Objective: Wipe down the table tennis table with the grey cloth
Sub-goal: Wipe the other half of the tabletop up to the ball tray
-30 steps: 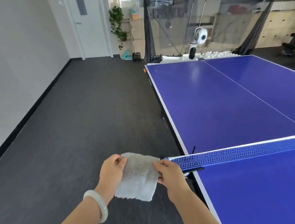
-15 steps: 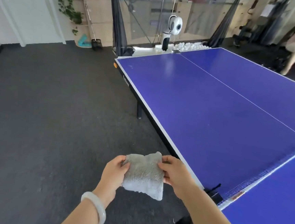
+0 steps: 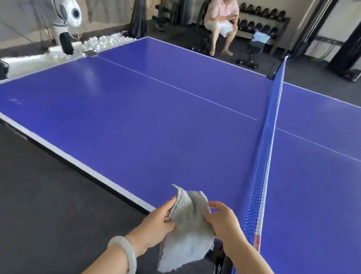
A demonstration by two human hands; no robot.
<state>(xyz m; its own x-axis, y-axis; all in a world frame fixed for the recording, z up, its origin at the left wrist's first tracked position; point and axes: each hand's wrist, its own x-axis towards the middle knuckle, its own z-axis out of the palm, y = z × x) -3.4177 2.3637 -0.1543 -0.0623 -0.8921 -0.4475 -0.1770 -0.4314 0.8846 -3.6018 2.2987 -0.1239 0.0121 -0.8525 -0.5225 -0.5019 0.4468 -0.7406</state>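
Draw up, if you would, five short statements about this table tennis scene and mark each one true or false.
1. The left hand and right hand both hold the grey cloth. True.
2. The grey cloth lies spread flat on the table. False: it hangs from the hands at the table's near edge.
3. A net is strung across the table. True.
4. The bracelet is on the right wrist. False: it is on the left wrist.
5. The white balls are scattered over the blue playing surface. False: they are heaped beyond the far end, beside the ball machine.
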